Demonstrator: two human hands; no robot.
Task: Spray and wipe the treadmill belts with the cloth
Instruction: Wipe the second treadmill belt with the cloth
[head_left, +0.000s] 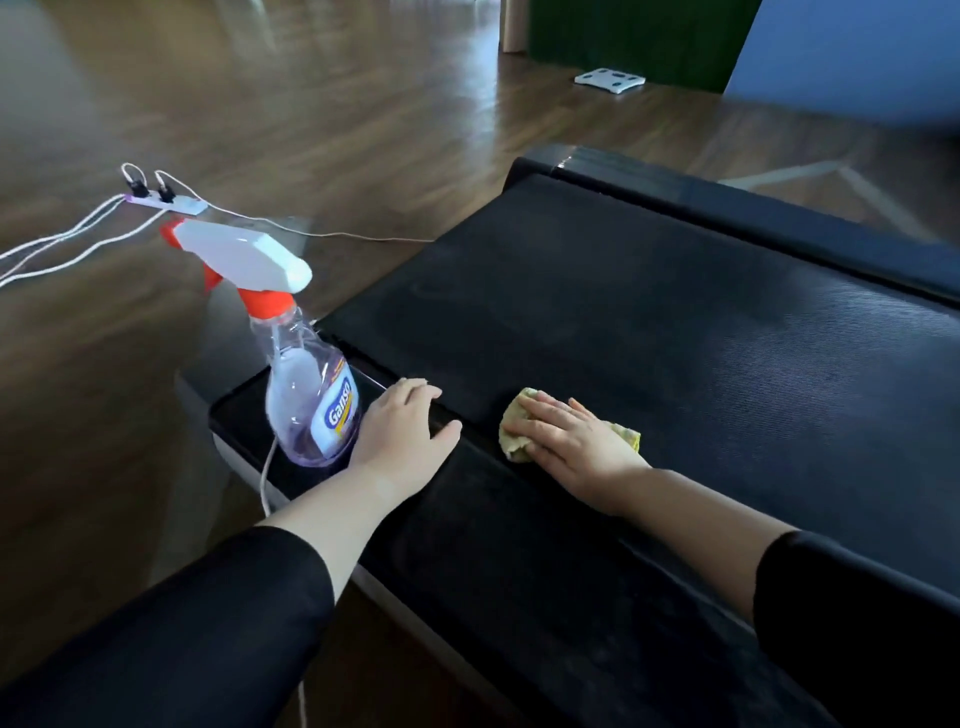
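Head view: flat right hand (576, 441) presses cloth (511, 444) at the belt (623, 322)'s near edge; relaxed, empty left hand (402, 426) could topple the adjacent spray bottle (311, 405).

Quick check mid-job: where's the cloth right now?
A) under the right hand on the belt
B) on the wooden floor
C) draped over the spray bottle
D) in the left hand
A: the right hand lies flat on the yellow cloth on the treadmill belt, while the left hand rests empty beside the spray bottle.
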